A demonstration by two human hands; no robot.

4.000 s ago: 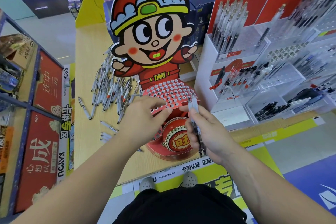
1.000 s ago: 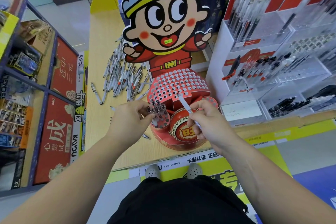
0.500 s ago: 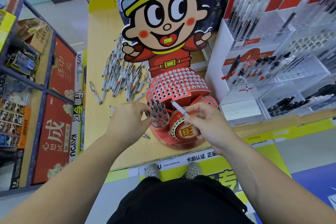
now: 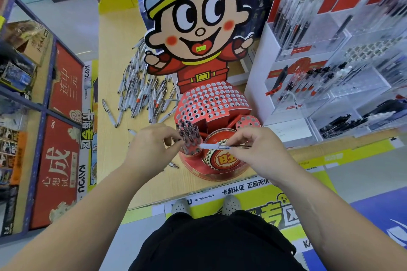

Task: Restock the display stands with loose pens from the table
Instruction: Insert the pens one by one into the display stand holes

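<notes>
A red cartoon-figure display stand [image 4: 212, 103] with many round holes stands on the wooden table [image 4: 114, 72]. Its small left front holder [image 4: 189, 136] carries several dark-capped pens. My right hand [image 4: 257, 152] pinches one white pen [image 4: 214, 146] lying nearly level, its tip pointing left toward that holder. My left hand [image 4: 152, 149] is at the holder's left side, thumb and fingers pinched at the pens standing there. A heap of loose white pens [image 4: 143, 97] lies on the table behind my left hand.
A white and clear acrylic pen rack [image 4: 330, 77] fills the right side. Red boxes on a blue shelf [image 4: 59, 138] run along the left. A single pen [image 4: 174, 165] lies at the stand's base. The table's front edge is just above my shoes.
My right hand has tipped its pen from slanting upward to nearly level, tip toward the left holder. Over four seconds, several pens came to stand in that holder. The camera tilted down slightly.
</notes>
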